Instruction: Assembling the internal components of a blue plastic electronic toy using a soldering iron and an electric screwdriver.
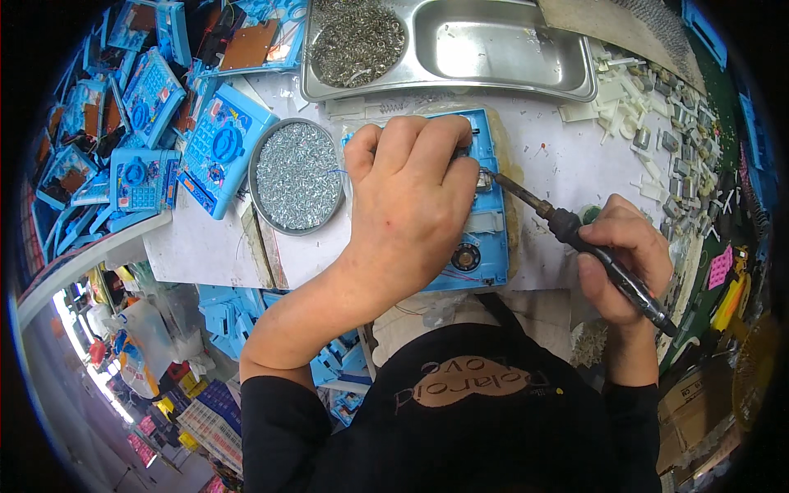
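Observation:
My right hand [629, 259] grips the dark handle of a soldering iron [567, 228]. Its metal tip reaches a small metal part near the right side of a blue plastic toy housing [491, 261]; whether they touch I cannot tell. Across the housing lies my left hand [407, 209], its fingers curled down beside the tip, and whatever they pinch is hidden under them. A round black-and-gold speaker [466, 256] sits in the housing's near part, with a thin wire beside it.
A round tin [297, 177] of small screws stands left of the housing. Beyond is a metal tray [501, 82] with small metal parts in one compartment. Blue toy shells [148, 99] are heaped at left. White plastic pieces [629, 99] and small grey blocks lie at right.

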Action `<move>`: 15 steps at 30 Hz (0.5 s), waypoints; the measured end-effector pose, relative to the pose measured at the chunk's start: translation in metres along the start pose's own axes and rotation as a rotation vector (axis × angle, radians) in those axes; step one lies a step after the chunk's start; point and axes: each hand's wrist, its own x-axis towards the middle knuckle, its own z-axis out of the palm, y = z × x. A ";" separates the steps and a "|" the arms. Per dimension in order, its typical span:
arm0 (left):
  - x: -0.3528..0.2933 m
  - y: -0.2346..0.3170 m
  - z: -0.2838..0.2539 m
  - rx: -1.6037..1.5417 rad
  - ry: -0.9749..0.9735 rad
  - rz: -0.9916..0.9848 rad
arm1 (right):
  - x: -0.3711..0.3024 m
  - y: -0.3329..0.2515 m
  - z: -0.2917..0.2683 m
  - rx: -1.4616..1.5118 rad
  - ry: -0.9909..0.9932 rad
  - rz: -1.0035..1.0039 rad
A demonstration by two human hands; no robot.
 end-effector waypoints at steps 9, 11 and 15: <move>0.001 0.000 0.000 0.019 0.004 0.012 | 0.009 -0.007 -0.009 -0.061 -0.077 -0.016; 0.000 0.000 0.001 0.021 0.010 0.014 | 0.006 -0.006 -0.011 -0.021 -0.053 0.020; 0.000 -0.001 0.002 0.017 0.018 0.014 | 0.004 -0.005 -0.012 0.001 -0.024 0.027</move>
